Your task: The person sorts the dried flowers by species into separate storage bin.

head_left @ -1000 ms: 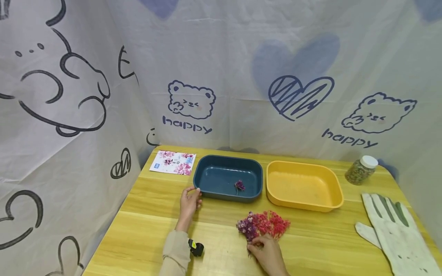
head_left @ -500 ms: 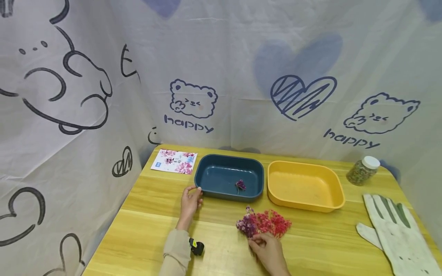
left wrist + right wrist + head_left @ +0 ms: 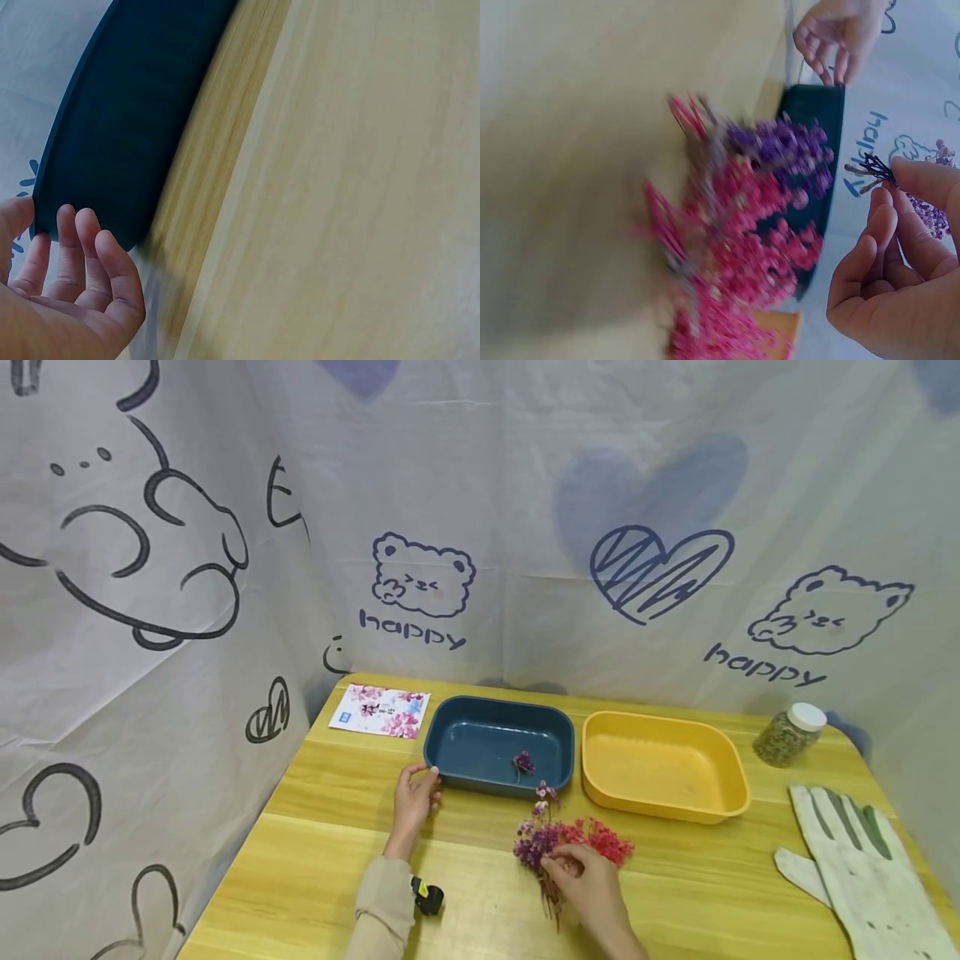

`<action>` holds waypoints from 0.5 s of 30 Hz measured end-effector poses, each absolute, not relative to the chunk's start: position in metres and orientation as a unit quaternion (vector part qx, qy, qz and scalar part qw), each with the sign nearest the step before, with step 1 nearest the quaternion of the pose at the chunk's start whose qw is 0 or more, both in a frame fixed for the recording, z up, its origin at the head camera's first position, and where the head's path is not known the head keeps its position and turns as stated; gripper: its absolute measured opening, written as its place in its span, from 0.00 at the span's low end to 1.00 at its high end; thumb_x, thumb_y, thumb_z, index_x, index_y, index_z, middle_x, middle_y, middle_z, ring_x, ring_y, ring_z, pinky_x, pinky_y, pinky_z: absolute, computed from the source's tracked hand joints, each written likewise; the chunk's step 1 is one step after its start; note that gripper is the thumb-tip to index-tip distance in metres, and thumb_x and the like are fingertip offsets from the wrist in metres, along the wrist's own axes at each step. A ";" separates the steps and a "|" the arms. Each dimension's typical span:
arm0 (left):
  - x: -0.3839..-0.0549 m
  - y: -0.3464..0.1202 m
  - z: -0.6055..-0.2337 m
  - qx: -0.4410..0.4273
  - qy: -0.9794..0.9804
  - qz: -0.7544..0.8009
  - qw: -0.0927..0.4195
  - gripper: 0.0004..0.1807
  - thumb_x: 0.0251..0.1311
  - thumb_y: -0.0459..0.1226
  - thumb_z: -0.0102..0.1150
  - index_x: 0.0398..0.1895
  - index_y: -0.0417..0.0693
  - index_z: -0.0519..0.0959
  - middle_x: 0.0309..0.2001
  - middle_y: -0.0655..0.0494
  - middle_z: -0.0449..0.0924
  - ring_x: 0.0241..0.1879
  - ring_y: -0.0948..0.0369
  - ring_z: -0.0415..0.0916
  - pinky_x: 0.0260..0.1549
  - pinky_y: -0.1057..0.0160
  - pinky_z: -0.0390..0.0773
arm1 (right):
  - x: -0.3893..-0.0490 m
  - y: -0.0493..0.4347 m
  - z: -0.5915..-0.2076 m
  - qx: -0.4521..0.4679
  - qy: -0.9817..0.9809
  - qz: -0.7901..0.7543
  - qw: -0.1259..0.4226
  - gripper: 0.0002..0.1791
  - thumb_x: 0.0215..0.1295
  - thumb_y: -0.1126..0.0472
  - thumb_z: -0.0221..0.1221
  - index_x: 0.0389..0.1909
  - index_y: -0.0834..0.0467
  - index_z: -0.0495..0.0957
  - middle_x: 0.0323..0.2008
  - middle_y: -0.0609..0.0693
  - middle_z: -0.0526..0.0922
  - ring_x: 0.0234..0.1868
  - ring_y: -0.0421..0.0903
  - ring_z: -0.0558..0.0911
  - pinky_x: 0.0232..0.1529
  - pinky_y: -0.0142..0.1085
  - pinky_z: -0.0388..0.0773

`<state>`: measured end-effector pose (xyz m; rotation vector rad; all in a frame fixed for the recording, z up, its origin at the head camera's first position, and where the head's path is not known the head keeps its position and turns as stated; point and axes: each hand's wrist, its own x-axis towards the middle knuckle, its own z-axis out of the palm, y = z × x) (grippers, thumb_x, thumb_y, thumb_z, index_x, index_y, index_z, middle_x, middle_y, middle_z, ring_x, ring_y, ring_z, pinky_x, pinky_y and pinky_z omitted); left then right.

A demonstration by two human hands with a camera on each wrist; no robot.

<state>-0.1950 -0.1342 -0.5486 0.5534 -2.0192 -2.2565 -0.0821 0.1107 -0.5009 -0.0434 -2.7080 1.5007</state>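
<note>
Purple sprig [image 3: 546,795] has risen since the earlier frame

The right hand [image 3: 592,881] pinches its stems between thumb and fingers, over a purple bunch [image 3: 532,843] and a pink bunch [image 3: 606,840] on the table [image 3: 300,860]. The left hand [image 3: 412,803] grips the near left corner of the blue tray [image 3: 476,747]; a purple flower [image 3: 523,763] lies toward its near right corner. A jar [image 3: 784,739] stands by the table's far right corner.

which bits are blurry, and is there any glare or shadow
Head view: mostly sharp, pale glare inside the dark blue rectangular tray; left wrist view: dim, tray wall nearly black, soft shadow on the yellow wood-grain table; right wrist view: bright pink dried flowers smeared by blur, thin dark flower stems at right clearer.
</note>
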 end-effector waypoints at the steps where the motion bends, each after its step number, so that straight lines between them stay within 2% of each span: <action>1: -0.195 -0.134 -0.549 0.180 -0.656 -0.732 0.032 0.17 0.67 0.37 0.53 0.53 0.39 0.66 0.32 0.50 0.78 0.21 0.67 0.71 0.20 0.72 0.70 | -0.085 0.112 -0.499 -0.009 -0.875 0.482 0.033 0.08 0.54 0.64 0.68 0.32 0.65 0.83 0.23 0.47 0.79 0.22 0.34 0.70 0.22 0.26 0.70; 8: -0.196 -0.134 -0.549 0.178 -0.654 -0.734 0.034 0.16 0.67 0.37 0.53 0.52 0.39 0.66 0.35 0.44 0.78 0.21 0.66 0.71 0.20 0.72 0.70 | -0.117 0.123 -0.490 0.014 -0.884 0.457 0.094 0.06 0.55 0.66 0.66 0.33 0.65 0.83 0.23 0.49 0.81 0.20 0.36 0.71 0.20 0.27 0.68; 15: -0.196 -0.136 -0.547 0.179 -0.656 -0.732 0.031 0.15 0.67 0.37 0.52 0.53 0.39 0.66 0.37 0.42 0.78 0.21 0.66 0.71 0.20 0.72 0.70 | -0.152 0.125 -0.487 0.019 -0.884 0.458 0.096 0.07 0.58 0.64 0.65 0.34 0.64 0.83 0.27 0.53 0.83 0.21 0.41 0.71 0.20 0.28 0.66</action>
